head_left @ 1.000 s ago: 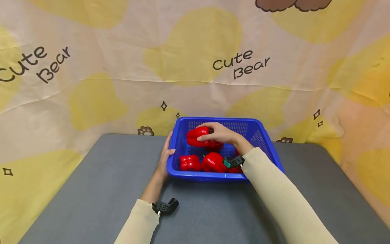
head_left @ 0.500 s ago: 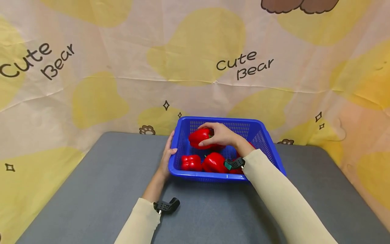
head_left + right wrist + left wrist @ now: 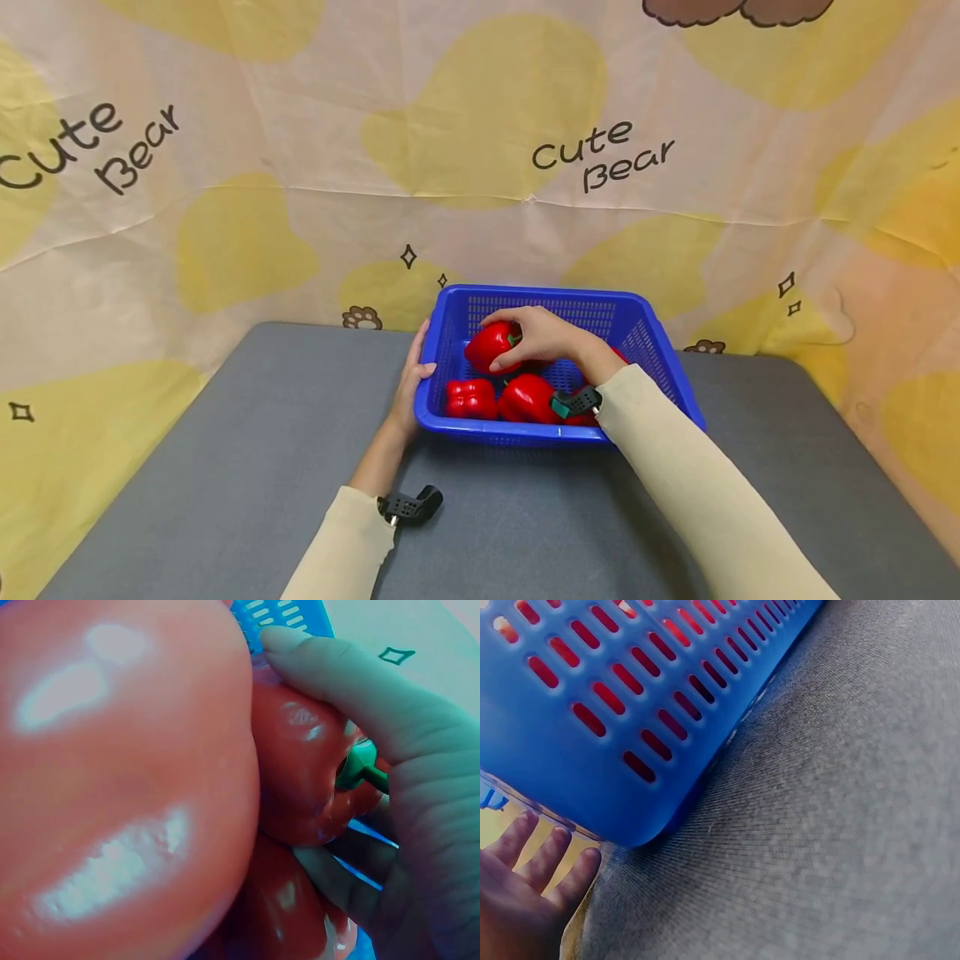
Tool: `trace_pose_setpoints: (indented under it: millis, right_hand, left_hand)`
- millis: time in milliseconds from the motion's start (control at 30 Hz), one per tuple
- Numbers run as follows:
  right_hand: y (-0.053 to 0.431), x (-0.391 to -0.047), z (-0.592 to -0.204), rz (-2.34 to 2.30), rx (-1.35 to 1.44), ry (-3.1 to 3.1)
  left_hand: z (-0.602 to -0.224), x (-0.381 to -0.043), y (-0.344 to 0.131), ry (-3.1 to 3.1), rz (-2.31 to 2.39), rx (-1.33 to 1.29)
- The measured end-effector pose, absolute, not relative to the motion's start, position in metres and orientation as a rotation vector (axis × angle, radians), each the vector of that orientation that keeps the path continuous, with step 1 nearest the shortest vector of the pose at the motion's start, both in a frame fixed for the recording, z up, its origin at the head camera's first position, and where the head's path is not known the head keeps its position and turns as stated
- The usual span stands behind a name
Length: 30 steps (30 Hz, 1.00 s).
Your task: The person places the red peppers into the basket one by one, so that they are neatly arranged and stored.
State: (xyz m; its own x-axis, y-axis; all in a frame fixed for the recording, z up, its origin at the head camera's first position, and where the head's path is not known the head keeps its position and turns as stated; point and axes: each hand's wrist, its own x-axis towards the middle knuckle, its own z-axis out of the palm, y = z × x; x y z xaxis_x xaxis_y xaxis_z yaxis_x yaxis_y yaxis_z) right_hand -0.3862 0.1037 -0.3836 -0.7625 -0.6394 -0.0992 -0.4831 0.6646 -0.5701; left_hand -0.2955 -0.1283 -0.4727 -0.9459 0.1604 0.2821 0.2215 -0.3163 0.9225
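In the head view, my right hand (image 3: 542, 335) grips a red bell pepper (image 3: 489, 347) inside the blue plastic basket (image 3: 555, 432). The thumb lies on its near side and the fingers reach over the far side. A green stem (image 3: 358, 766) shows by the hand in the right wrist view. Along the outer left side of the basket rests my left hand (image 3: 410, 379), thumb at the rim. Its fingers (image 3: 547, 859) look straight and spread in the left wrist view. More red bell peppers lie in the basket, including one at the front left (image 3: 471, 400) and one beside it (image 3: 527, 398).
The basket stands on a grey table (image 3: 225, 467). Behind it hangs a patterned cloth (image 3: 480, 117) printed with "Cute Bear". My right forearm crosses the basket's front right corner and partly hides the peppers there.
The gripped pepper has turned in my right hand, so its stem now faces right, and it sits slightly lower. My left hand stays at the basket's side. The head view has shifted slightly.
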Motion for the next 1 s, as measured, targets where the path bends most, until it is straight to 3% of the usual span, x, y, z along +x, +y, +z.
trace_pose_setpoints:
  millis: [333, 600, 1000]
  right_hand:
    - [0.1011, -0.3850, -0.3820, -0.640, -0.924, 2.650]
    - [0.1042, -0.3840, -0.3848, -0.228, -0.951, 2.768]
    - [0.1033, -0.3847, -0.3895, -0.225, -0.951, 2.728]
  left_hand:
    - [-0.4705, -0.2984, -0.1266, -1.820, -2.469, -0.498]
    - [-0.4726, -0.3000, -0.1273, -1.803, -2.484, -0.487]
    - [-0.4746, -0.2970, -0.1291, -1.829, -2.463, -0.480]
